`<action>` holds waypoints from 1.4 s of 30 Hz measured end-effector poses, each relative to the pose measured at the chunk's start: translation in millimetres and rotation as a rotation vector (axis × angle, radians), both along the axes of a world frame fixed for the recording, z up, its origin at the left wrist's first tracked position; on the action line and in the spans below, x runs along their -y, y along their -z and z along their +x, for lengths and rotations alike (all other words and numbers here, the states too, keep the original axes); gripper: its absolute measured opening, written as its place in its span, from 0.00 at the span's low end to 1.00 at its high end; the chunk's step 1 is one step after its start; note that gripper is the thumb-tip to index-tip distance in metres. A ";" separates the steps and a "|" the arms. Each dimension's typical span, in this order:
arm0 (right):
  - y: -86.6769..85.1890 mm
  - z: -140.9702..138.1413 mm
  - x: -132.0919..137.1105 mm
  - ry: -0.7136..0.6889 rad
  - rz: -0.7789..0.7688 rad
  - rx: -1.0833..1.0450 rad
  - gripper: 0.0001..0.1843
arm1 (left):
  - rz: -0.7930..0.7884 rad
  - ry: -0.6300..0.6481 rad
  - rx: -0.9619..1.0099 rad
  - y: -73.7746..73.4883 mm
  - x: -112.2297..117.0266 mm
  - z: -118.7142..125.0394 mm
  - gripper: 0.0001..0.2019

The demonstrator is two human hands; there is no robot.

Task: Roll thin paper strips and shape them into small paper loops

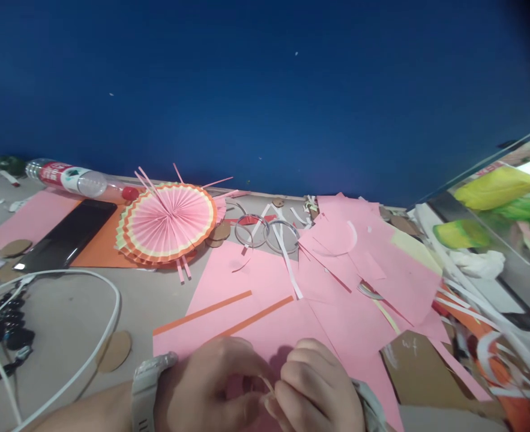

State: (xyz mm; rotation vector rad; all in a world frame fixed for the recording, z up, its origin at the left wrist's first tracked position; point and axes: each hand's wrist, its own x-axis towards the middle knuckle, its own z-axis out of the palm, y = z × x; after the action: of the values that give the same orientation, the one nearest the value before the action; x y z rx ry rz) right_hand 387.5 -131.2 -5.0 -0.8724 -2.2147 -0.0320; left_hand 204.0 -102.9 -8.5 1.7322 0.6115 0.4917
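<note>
My left hand (219, 384), with a grey watch (146, 387) on its wrist, is closed at the bottom centre. My right hand (312, 390) is curled beside it, and the fingertips of both meet. A thin pale strip (267, 382) shows between the pinched fingertips; most of it is hidden by the fingers. Under both hands lie pink paper sheets (265, 324). Two orange paper strips (258, 318) rest on the pink paper just beyond my left hand. Further back stands a pleated paper rosette (170, 222) in pink, yellow and orange, with thin pink strips sticking out.
A plastic bottle (84, 180) lies at the back left, near a black phone (69, 234). A white cable (116, 294) loops around black beads (10, 336). Metal rings (252, 231) sit centrally. Brown cardboard (427, 372) and paper scraps crowd the right; a blue panel (246, 90) rises behind.
</note>
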 end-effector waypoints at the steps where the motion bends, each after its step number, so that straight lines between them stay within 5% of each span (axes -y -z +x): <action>1: -0.9 -0.1 -0.2 -0.001 0.005 -0.004 0.06 | -0.014 0.014 0.007 -2.4 -1.7 0.8 0.07; 7: -1.2 0.6 -1.9 -0.049 -0.121 -0.093 0.06 | -0.089 0.094 0.061 0.7 -2.3 3.0 0.10; 10: 1.4 3.6 1.1 -0.060 -0.212 -0.205 0.06 | -0.123 0.035 0.108 8.6 -1.1 1.7 0.17; 15: 0.1 6.3 5.3 0.061 -0.612 -0.479 0.08 | -0.048 0.027 0.050 9.5 -2.6 1.1 0.13; 19: 0.2 8.8 2.7 0.178 -0.828 -0.699 0.11 | 0.447 0.091 -0.134 8.9 11.7 7.0 0.16; 23: -2.4 15.2 -1.8 0.237 -1.078 -0.786 0.13 | 1.243 -0.112 -0.300 21.9 35.7 9.4 0.10; 25: -8.6 16.7 -3.7 0.252 -1.125 -0.778 0.14 | 1.393 -0.090 -0.419 28.2 42.5 8.1 0.10; 28: -19.6 12.9 -4.4 0.269 -1.142 -0.649 0.14 | 1.439 -0.016 -0.463 37.0 45.9 11.9 0.12; 33: -19.4 -4.4 -1.1 0.209 -1.106 -0.349 0.10 | 1.402 -0.140 -0.286 46.5 50.0 30.7 0.08; 36: -11.5 -8.9 -3.5 0.189 -1.125 -0.254 0.10 | 1.441 -0.109 -0.342 29.7 51.4 23.8 0.11; 39: -6.0 -4.7 -9.3 0.206 -1.185 -0.209 0.11 | 1.429 0.069 -0.610 5.0 51.7 0.9 0.14; 42: -4.5 2.1 -12.6 0.276 -1.177 -0.173 0.12 | 1.408 0.038 -0.764 -4.1 54.4 -23.1 0.19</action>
State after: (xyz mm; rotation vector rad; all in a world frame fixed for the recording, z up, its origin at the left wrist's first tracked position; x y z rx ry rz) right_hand 389.6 -118.6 -0.5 -1.6824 -1.8048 1.2586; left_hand 181.0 -157.3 -4.4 3.3388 0.8197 0.1666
